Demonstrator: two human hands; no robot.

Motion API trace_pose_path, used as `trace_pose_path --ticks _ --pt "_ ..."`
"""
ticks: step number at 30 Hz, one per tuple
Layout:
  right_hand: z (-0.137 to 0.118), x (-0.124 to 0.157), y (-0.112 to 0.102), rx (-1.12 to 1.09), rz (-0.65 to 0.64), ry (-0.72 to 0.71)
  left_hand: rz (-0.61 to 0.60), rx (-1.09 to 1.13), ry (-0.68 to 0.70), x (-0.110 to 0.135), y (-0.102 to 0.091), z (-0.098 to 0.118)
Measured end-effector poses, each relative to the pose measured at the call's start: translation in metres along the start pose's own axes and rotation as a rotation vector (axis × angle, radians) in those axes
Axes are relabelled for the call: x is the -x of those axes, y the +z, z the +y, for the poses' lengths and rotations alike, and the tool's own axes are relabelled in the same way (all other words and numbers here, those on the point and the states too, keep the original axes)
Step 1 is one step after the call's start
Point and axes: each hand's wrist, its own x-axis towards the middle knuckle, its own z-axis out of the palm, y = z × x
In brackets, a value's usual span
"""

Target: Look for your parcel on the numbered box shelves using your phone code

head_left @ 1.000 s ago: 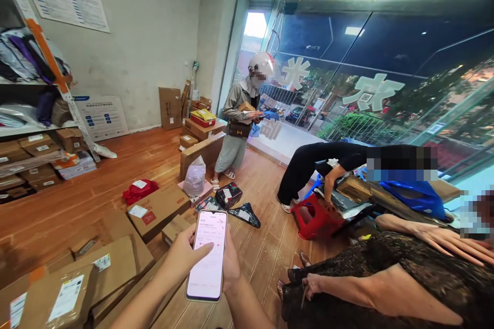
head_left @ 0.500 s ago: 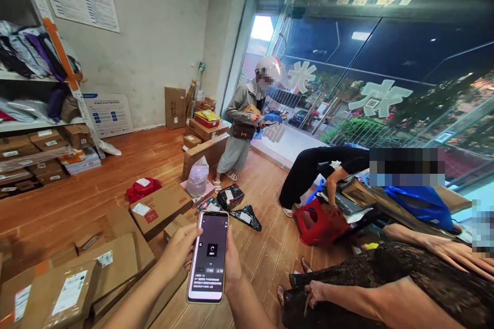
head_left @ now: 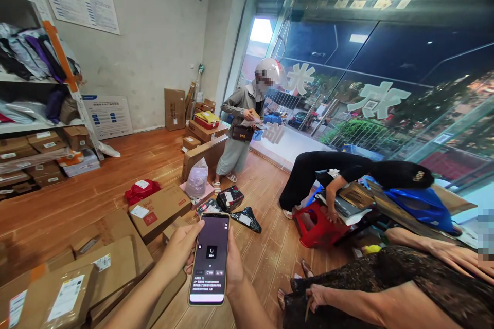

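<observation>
A smartphone (head_left: 209, 262) is held upright between both hands in the lower middle of the head view. Its dark screen shows a small loading box, with lines of white text below. My left hand (head_left: 184, 247) grips the phone's left edge, its thumb near the top corner and other fingers behind. Along the right edge, my right hand (head_left: 233, 264) is closed around the side, fingers mostly hidden behind the phone. Just beyond the phone, a black plastic parcel (head_left: 247, 219) and a dark box (head_left: 230, 198) lie on the floor.
Cardboard boxes (head_left: 158, 211) crowd the floor at left, beside a shelf (head_left: 64, 56) of parcels. A helmeted person (head_left: 241, 118) stands ahead. Another bends over a red stool (head_left: 320, 223). A person in dark patterned clothes (head_left: 409, 272) is close at right.
The helmeted person's arms have shifted, with one elbow drawn further back. The phone stays in both hands, with its loading box still showing. The view has moved very slightly.
</observation>
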Motion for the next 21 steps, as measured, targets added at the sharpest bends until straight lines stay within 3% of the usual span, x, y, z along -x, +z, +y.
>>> trace_pose_path --ticks 10,21 --pt "0.0053 -0.0053 -0.0043 -0.075 0.031 -0.025 -0.007 -0.028 0.009 -0.0056 0.0039 -0.0045" --pt "-0.0011 -0.0043 -0.002 -0.05 -0.076 -0.083 0.01 0.064 -0.003 -0.0042 0.0032 -0.0022"
